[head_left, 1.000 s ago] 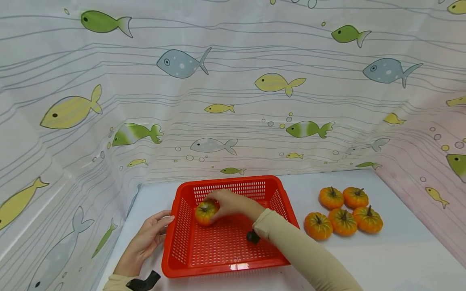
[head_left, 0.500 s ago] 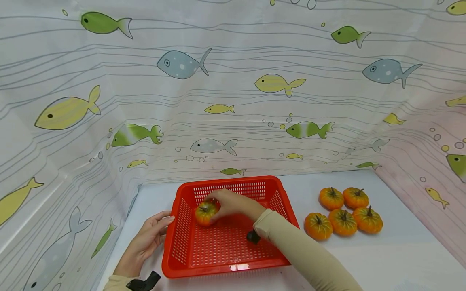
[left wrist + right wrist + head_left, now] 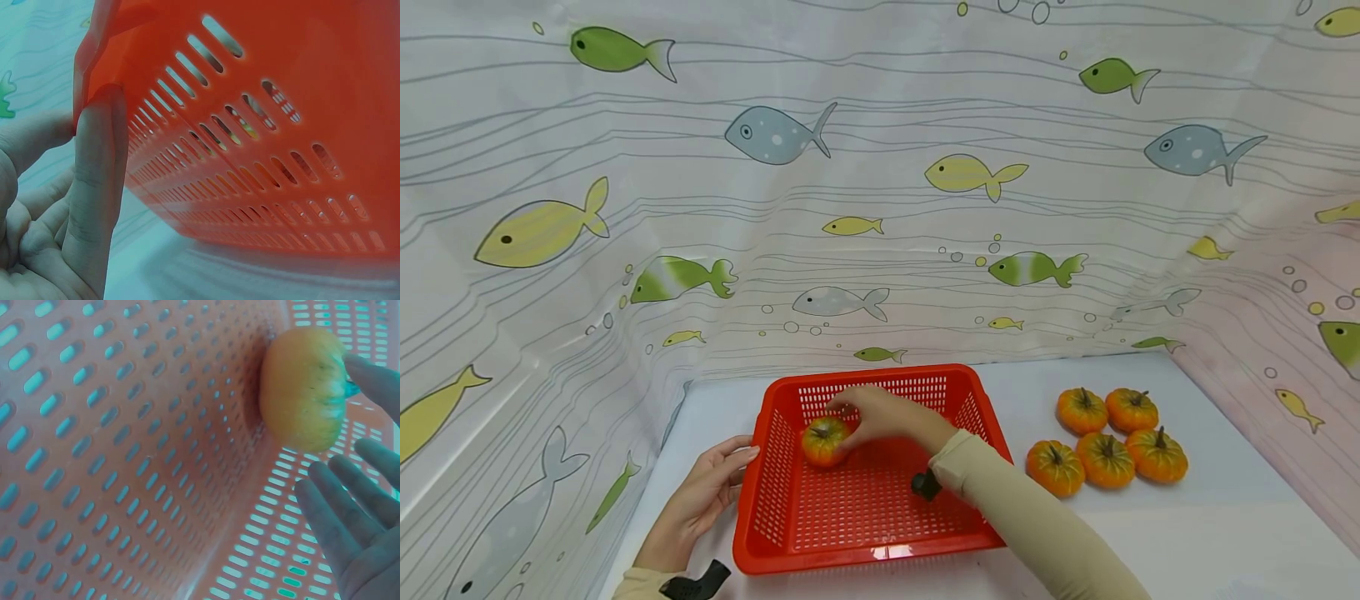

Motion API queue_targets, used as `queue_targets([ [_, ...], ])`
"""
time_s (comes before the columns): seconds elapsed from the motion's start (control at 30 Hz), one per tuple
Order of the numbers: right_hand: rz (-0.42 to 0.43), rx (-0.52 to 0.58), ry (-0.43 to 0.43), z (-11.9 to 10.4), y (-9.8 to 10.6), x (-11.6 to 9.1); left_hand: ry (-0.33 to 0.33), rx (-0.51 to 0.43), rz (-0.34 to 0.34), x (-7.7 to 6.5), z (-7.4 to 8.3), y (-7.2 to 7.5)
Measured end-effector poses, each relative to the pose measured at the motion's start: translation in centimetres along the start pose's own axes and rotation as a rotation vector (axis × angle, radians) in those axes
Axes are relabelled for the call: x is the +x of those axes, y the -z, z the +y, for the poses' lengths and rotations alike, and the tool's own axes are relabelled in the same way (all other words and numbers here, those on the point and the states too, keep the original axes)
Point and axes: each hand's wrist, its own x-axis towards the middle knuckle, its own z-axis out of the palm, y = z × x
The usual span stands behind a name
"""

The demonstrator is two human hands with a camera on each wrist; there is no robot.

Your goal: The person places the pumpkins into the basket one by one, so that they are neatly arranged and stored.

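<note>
A red plastic basket (image 3: 820,562) with slotted walls stands on the white table. Inside it, near the left back corner, sits a small orange pumpkin (image 3: 822,444) with its stem up. My right hand (image 3: 880,415) hovers beside this pumpkin; in the right wrist view its fingers (image 3: 340,509) are spread and apart from the pumpkin, while the thumb lies close to the stem. Whether the thumb touches is hard to tell. At the basket's left side my left hand (image 3: 706,483) pinches the rim; the left wrist view shows thumb and a finger (image 3: 97,181) at the lip.
To the basket's right, several more orange pumpkins (image 3: 1105,460) sit in two rows on the table (image 3: 1225,542). A fish-patterned sheet (image 3: 910,275) hangs behind the table and along both sides.
My right hand has loosened from the pumpkin and shifted slightly right and up, its fingers coming away. The pumpkin stays in the corner. My left hand keeps its place on the rim.
</note>
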Motion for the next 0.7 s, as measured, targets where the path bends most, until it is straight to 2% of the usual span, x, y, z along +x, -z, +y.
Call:
queue_targets([
  [0.23, 0.008, 0.056, 0.008, 0.3, 0.5, -0.4, -0.002, -0.014, -0.007, 0.0, 0.0, 0.1],
  [0.47, 0.043, 0.112, -0.030, 0.5, 1.5, -1.7, -0.002, 0.000, 0.007, 0.1, 0.0, 0.1],
  [0.7, 0.082, 0.169, 0.003, 1.3, 2.6, -2.7, 0.000, 0.001, 0.008, 0.0, 0.0, 0.1],
])
